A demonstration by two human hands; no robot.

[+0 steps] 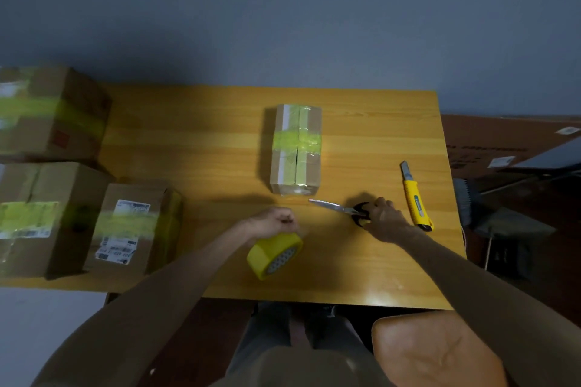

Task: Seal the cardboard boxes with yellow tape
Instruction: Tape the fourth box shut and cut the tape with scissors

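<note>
A yellow tape roll (pixel 275 256) is held tilted over the near part of the wooden table (pixel 377 135) by the left hand (pixel 276 223), whose fingers are curled tightly at the roll's upper edge; whether the roll rests on the tabletop cannot be told. The black handles of the scissors (pixel 345 209) are covered by the right hand (pixel 385 218), with its fingers curled over them. The closed blades are pointed to the left and lie just in front of a small cardboard box (pixel 297 149). This box is set near the middle of the table, and a band of yellow tape is seen across its top, over a lengthwise strip along the seam. A yellow utility knife (pixel 415 198) is laid just to the right of the right hand. Three larger boxes are grouped at the table's left edge, each crossed by yellow tape: a far box (pixel 50 110), a near box (pixel 37 217) and, beside it, a labelled box (pixel 132 226)
</note>
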